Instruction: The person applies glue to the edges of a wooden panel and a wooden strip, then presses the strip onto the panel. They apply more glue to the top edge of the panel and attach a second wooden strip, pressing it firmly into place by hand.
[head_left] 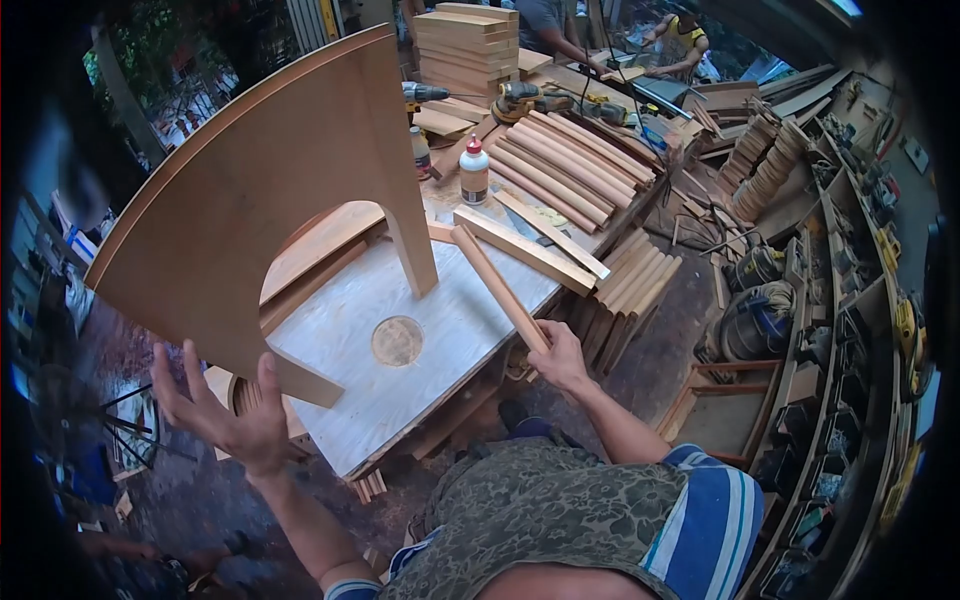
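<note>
My right hand (562, 357) grips the near end of a wooden rail with a rounded edge (492, 280), which slants away from me over the workbench's edge. Fingers spread, my left hand (232, 412) is raised in front of the lower left part of a large curved wooden panel (230, 190). That panel stands upright on the pale workbench top (440, 385), with an arched cut-out between its two legs. Behind it, a second wooden piece (330, 245) shows through the arch. A round inset (397, 341) marks the bench top beside the panel's legs.
Squared wooden bars (525, 250) and a red-capped glue bottle (473, 172) lie beyond the rail. Farther back are rows of rounded rails (570, 165), a cordless drill (425, 93) and stacked boards (466, 50). A tool shelf (840, 400) lines the right side. Other people work at the back.
</note>
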